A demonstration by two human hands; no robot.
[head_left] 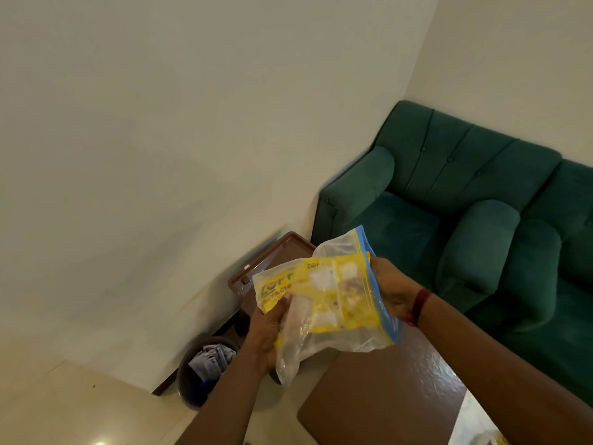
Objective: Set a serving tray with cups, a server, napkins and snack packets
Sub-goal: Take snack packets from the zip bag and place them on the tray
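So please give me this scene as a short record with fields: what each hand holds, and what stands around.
left hand: grips the lower end of the zip bag
right hand: at the blue zip edge of the bag
zip bag: clear plastic, held in the air, yellow snack packets inside
brown tray: behind the bag, by the wall
waste bin: on the floor, paper inside
green sofa: at right
brown table: below the hands
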